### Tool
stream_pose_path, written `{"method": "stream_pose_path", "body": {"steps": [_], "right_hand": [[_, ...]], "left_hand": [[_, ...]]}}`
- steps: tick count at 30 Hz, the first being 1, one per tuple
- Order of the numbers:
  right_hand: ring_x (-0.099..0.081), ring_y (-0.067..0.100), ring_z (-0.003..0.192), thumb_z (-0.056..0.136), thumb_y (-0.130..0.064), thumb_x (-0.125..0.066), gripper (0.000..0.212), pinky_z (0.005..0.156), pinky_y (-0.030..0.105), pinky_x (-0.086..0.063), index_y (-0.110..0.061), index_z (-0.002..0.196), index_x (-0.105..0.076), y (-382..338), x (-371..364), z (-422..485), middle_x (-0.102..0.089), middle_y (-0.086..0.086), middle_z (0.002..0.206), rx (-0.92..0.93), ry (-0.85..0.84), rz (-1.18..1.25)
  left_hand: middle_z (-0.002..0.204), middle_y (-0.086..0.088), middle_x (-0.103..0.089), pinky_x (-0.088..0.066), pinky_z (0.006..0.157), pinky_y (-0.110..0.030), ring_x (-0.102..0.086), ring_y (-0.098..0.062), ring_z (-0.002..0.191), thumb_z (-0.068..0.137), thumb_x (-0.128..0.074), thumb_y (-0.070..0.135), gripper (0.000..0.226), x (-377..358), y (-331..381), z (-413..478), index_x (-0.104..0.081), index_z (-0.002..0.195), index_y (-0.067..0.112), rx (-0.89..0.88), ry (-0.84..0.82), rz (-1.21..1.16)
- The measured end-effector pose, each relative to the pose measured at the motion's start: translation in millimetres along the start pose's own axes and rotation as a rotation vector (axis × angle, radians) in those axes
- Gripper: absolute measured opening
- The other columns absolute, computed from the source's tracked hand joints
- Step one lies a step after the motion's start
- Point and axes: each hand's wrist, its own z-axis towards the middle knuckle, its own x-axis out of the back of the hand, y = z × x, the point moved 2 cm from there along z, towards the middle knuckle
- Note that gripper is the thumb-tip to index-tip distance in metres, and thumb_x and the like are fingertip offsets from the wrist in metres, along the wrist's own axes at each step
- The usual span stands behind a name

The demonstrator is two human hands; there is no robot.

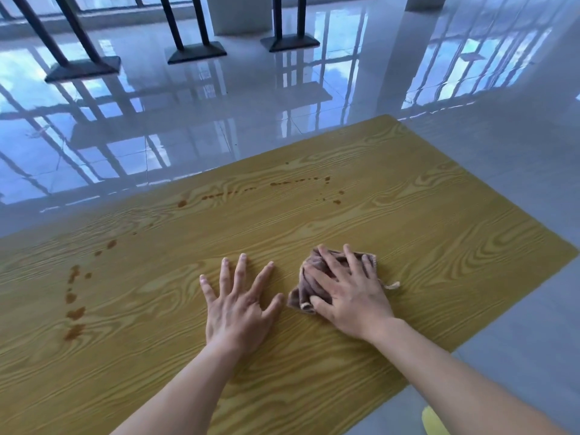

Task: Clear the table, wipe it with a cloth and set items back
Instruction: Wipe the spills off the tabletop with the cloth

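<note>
The wood-grain counter point(408, 221) runs slantwise across the room, its yellow-brown top bare except for the cloth and a scatter of brown stains. The left hand point(238, 309) lies flat on the wood, fingers straight and fanned wide, holding nothing. Just beside it, at its 3 o'clock, the right hand point(348, 296) presses down on a crumpled mauve cloth point(303, 290), fingers spread over the folds and thumb lying along the cloth's near edge. A frayed pale corner of the cloth pokes out at 3 o'clock of that hand.

One trail of stains point(75, 312) runs in a rough line at 9 o'clock of the left hand, well apart from it. Another dotted line of spots point(298, 182) crosses the far part of the counter at 12 o'clock, near the far edge.

Beyond the counter a glossy pale tiled floor point(219, 120) mirrors window frames and blue sky. At 12 o'clock, far off, dark table posts stand on flat square bases point(196, 53), beside a white pillar point(238, 14). A yellow object point(433, 422) shows at 5 o'clock, low by the right forearm; I cannot tell what it is.
</note>
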Motion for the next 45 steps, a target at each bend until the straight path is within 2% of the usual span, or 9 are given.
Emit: {"method": "stream_pose_path", "body": {"steps": [5, 10, 18, 25, 30, 33, 37, 40, 45], "right_hand": [[0.011, 0.036, 0.149, 0.087, -0.076, -0.015, 0.069, 0.117, 0.059, -0.001, -0.054, 0.148, 0.008, 76, 11, 39, 0.019, -0.013, 0.162, -0.406, -0.056, 0.048], [0.012, 0.046, 0.146, 0.086, -0.078, -0.011, 0.074, 0.112, 0.070, -0.001, -0.048, 0.151, 0.010, 73, 21, 101, 0.021, -0.004, 0.163, -0.622, -0.077, 0.147], [0.014, 0.025, 0.150, 0.086, -0.066, -0.018, 0.065, 0.120, 0.053, 0.004, -0.060, 0.147, 0.003, 65, 17, 56, 0.017, -0.020, 0.161, -0.090, -0.032, -0.013], [0.012, 0.034, 0.149, 0.079, -0.086, -0.011, 0.075, 0.116, 0.063, 0.005, -0.057, 0.147, 0.002, 109, 36, 144, 0.015, -0.013, 0.163, -0.438, -0.084, 0.181], [0.006, 0.034, 0.150, 0.087, -0.078, -0.015, 0.068, 0.117, 0.061, -0.002, -0.054, 0.150, -0.004, 66, 15, 77, 0.009, -0.012, 0.164, -0.087, 0.036, 0.043], [0.003, 0.031, 0.151, 0.088, -0.074, -0.016, 0.067, 0.119, 0.058, -0.005, -0.053, 0.150, -0.006, 99, 13, 46, 0.008, -0.014, 0.164, -0.002, -0.006, -0.027], [0.010, 0.034, 0.150, 0.087, -0.076, -0.013, 0.068, 0.117, 0.061, -0.001, -0.055, 0.148, 0.007, 150, 29, 110, 0.017, -0.009, 0.163, -0.286, -0.052, 0.037], [0.013, 0.041, 0.147, 0.088, -0.075, -0.016, 0.068, 0.115, 0.066, 0.002, -0.054, 0.149, 0.005, 126, 39, 156, 0.019, -0.008, 0.163, -0.368, -0.077, 0.130], [0.017, 0.033, 0.149, 0.087, -0.070, -0.023, 0.067, 0.117, 0.061, 0.007, -0.056, 0.148, 0.000, 53, 25, 90, 0.017, -0.012, 0.162, 0.149, 0.000, 0.028]], "left_hand": [[0.157, -0.002, -0.013, 0.009, 0.112, -0.068, 0.006, -0.024, 0.149, 0.085, -0.019, 0.076, 0.065, 4, 6, 30, -0.022, 0.145, 0.050, -0.018, 0.040, -0.023], [0.165, 0.000, 0.010, 0.013, 0.111, -0.068, 0.022, -0.025, 0.148, 0.088, -0.014, 0.076, 0.069, 8, 15, 93, 0.003, 0.150, 0.052, -0.044, 0.011, -0.035], [0.164, 0.000, 0.016, 0.014, 0.110, -0.067, 0.025, -0.026, 0.148, 0.086, -0.007, 0.079, 0.071, 11, 16, 95, 0.009, 0.149, 0.052, -0.040, 0.007, 0.015], [0.165, 0.005, 0.009, 0.012, 0.114, -0.063, 0.021, -0.022, 0.149, 0.084, -0.009, 0.080, 0.069, 14, 15, 94, 0.003, 0.148, 0.057, -0.003, 0.019, -0.010], [0.165, 0.008, 0.004, 0.010, 0.115, -0.062, 0.016, -0.019, 0.150, 0.087, -0.010, 0.077, 0.063, 13, 15, 92, -0.002, 0.147, 0.059, 0.024, 0.051, -0.024], [0.165, 0.008, 0.004, 0.011, 0.114, -0.064, 0.016, -0.023, 0.150, 0.087, -0.011, 0.078, 0.064, 13, 16, 93, -0.001, 0.147, 0.060, 0.058, 0.045, -0.008], [0.165, 0.006, 0.002, 0.011, 0.113, -0.066, 0.015, -0.028, 0.150, 0.086, -0.011, 0.080, 0.064, 11, 17, 93, -0.003, 0.146, 0.061, 0.102, 0.065, -0.007], [0.165, 0.006, 0.004, 0.010, 0.114, -0.065, 0.015, -0.028, 0.150, 0.086, -0.010, 0.079, 0.064, 10, 16, 93, -0.001, 0.146, 0.061, 0.103, 0.062, 0.003], [0.165, 0.007, 0.009, 0.010, 0.114, -0.065, 0.019, -0.026, 0.149, 0.085, -0.007, 0.079, 0.064, 7, 15, 95, 0.007, 0.145, 0.061, 0.106, 0.047, 0.016]]}}
